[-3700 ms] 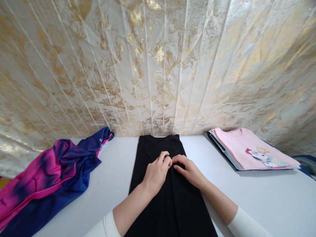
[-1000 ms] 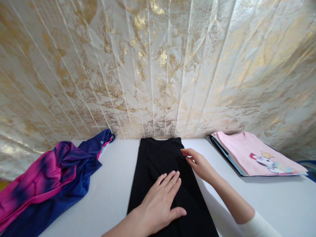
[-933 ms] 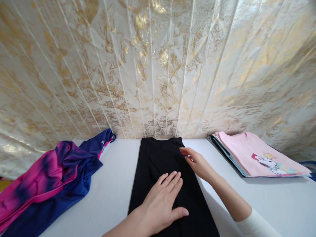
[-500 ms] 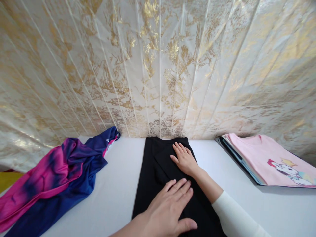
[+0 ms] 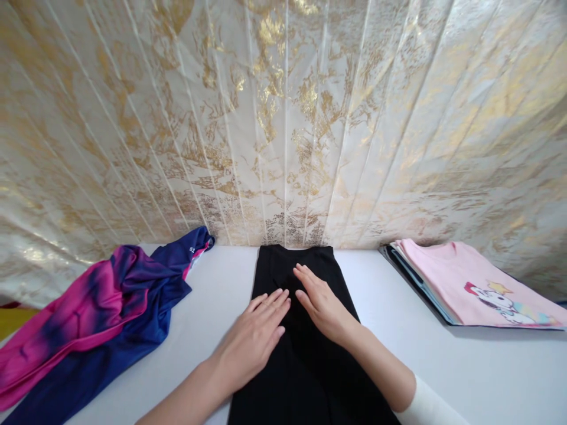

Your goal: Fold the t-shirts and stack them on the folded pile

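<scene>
A black garment (image 5: pixel 305 372) lies lengthwise on the white table in front of me, its far edge close to the curtain; its lower part runs out of the picture. My left hand (image 5: pixel 254 333) rests flat on its left side, fingers stretched toward the middle. On the right half, my right hand (image 5: pixel 325 307) lies with its fingers extended and pointing up and left. Neither hand grips anything. The cloth between and below the hands looks mostly smooth.
A pink and navy garment (image 5: pixel 101 307) lies rumpled on the left. A stack of folded clothes stands on the right, topped by a pink shirt (image 5: pixel 469 283) with a cartoon print. Behind the white table (image 5: pixel 208 319) hangs a gold-patterned curtain (image 5: pixel 283 118).
My left hand has moved up and left across the black garment. My right hand has come slightly down and left. Wrinkles in the cloth's upper part look flatter.
</scene>
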The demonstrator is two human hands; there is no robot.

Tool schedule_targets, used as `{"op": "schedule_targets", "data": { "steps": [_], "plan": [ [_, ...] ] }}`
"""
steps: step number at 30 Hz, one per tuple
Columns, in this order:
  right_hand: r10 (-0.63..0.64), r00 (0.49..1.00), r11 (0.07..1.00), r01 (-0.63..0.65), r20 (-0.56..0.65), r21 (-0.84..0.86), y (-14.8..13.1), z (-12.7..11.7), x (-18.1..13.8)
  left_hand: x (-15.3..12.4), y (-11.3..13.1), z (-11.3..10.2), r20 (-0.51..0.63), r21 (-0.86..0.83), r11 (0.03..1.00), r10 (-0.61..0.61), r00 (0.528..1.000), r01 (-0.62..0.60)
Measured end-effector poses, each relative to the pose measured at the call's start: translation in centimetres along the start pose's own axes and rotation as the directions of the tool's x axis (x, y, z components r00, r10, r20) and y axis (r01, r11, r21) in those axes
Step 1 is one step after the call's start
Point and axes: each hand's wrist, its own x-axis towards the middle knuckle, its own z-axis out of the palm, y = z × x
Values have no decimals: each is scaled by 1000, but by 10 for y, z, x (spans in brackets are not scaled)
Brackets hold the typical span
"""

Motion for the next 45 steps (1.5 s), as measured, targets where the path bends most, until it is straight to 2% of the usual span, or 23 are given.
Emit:
{"op": "schedule_targets", "data": {
  "steps": [4, 8, 12, 16, 20, 22, 26, 29, 34, 37, 41, 45],
  "plan": [
    [2, 999, 990, 4, 36, -143, -10, 18, -13, -16, -1, 4, 83, 3, 999, 35, 996, -36],
    [18, 999, 963, -6, 43, -268, -11, 24, -16, -20, 3, 5, 95, -16, 1000, 19, 995, -18],
    [22, 999, 961, -14, 29, -276, -13, 23, -15, -21, 1, 5, 75, -22, 1000, 17, 997, -16],
    [41, 999, 983, -37, 19, -180, -9, 24, -16, -14, 5, -3, 58, 13, 1000, 20, 998, -21],
    [77, 996, 997, -78, -46, -18, 9, 16, -11, 11, 22, -14, 27, 7, 1000, -11, 1000, 11],
    [100, 991, 995, -98, -92, 29, 25, 5, -5, 29, 29, -13, 27, -12, 1000, 23, 999, -22],
    [207, 968, 978, -200, -142, 64, 61, -17, 5, 58, 32, 5, 45, -34, 994, 103, 994, -102],
    [214, 962, 975, -220, -168, -22, 79, -16, 2, 65, 28, 21, 78, -44, 992, 124, 989, -121],
    [235, 970, 926, -241, -56, -291, 74, 6, -17, 50, 33, 31, 101, -42, 991, 129, 986, -126],
    [250, 968, 902, -243, -28, -356, 62, 10, -31, 35, 42, 28, 107, -49, 991, 127, 986, -123],
    [208, 977, 933, -214, -52, -291, 63, 0, -41, 20, 55, 21, 129, -97, 988, 135, 983, -122],
    [194, 971, 976, -205, -142, -70, 89, -25, -25, 23, 67, 12, 168, -156, 985, 97, 981, -71]
  ]
}}
